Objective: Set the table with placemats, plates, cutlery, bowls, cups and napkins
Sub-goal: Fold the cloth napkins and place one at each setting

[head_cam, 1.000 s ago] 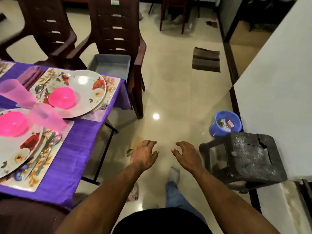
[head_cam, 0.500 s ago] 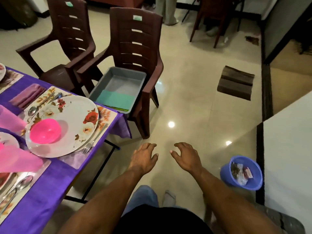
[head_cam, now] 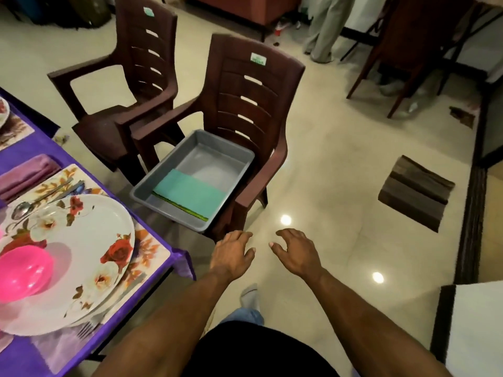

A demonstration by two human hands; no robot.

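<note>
Where frame ends, pink bowl (head_cam: 23,270) cut off.

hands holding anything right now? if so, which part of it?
Nothing is held. The left hand and right hand both hover over the floor with loosely spread fingers, just short of the grey plastic tub on the brown plastic chair.

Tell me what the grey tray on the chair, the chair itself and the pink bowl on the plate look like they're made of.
Grey tray: likely moulded plastic, matt, with smooth rounded corners and thin walls.
Chair: apparently one-piece moulded plastic, dark brown with a wood-grain look and slots in the back.
Pink bowl: probably translucent plastic, glossy, glowing bright where light passes through.
</note>
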